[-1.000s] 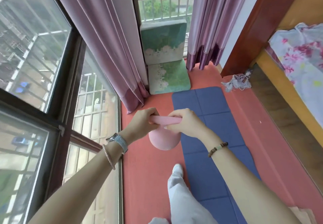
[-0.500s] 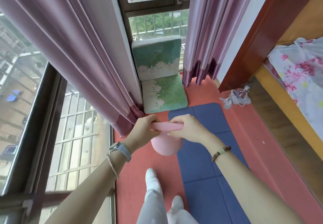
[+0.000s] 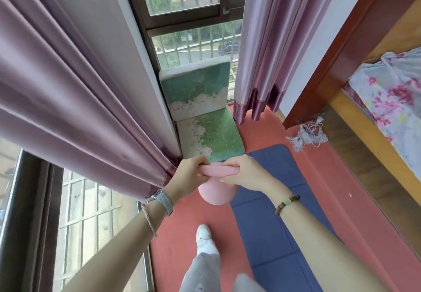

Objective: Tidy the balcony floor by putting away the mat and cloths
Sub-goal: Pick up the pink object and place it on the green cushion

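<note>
Head view, only view available.

Hands: the left hand and right hand are side by side at mid-frame. Both are curled round the rolled top edge of a pink cloth, left hand on its left end, right hand on its right end. Neither hand is free.

Pink cloth: held in the air above the red floor, not resting on anything. The gripped edge runs left to right between the hands. The rest hangs straight down, ending in a rounded lower edge.

Blue mat: flat on the floor, unrolled, not yet put away. Its long axis runs near to far. It lies below and right of the hands, under the right forearm, so the right hand is the nearer one. Its far end points at the green floor cushion and reaches just beside the cushion's seat. A white shoe stands on the floor just left of the mat's left edge.

Grey tasselled bundle: on the floor at far right, near the door frame and well apart from both hands. It is possibly one of the cloths; cannot tell.

Judgement: the pink cloth needs setting down or stowing before either hand can reach the mat.
</note>
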